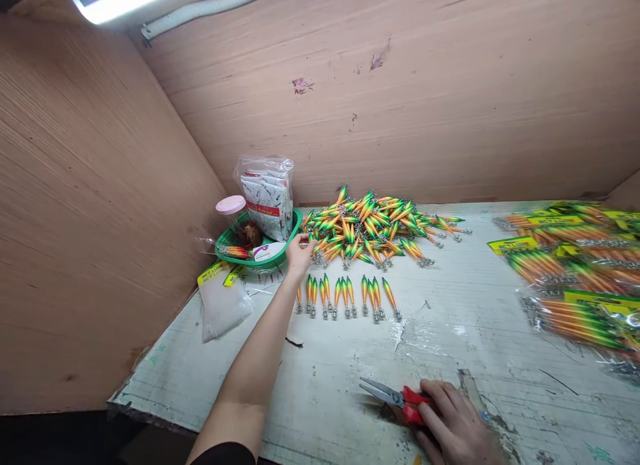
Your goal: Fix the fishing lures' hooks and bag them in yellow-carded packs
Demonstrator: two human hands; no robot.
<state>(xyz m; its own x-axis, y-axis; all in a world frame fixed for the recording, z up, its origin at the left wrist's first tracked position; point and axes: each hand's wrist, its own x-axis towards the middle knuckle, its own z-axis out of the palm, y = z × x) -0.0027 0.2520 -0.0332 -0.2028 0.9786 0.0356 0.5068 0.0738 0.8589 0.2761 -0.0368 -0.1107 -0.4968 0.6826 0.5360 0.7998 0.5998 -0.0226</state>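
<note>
My left hand (299,255) reaches to the left edge of a heap of green, yellow and orange fishing lures (370,221). Its thumb and finger are closed at the green tip of one lure. Just in front of the heap lies a row of several lures (343,293), metal hooks toward me; my left forearm partly covers its left end. Low in the view, my right hand (457,421) is around the red handles of a pair of pliers (395,395), whose jaws are slightly apart and point left over the table.
A green basket (295,228) at the back left holds a bag of packets (267,201) and a jar with a pink lid (231,205). Beside it lie empty clear bags (225,305). Packaged lures (575,318) cover the table's right side. Wooden walls (450,98) enclose the back and left.
</note>
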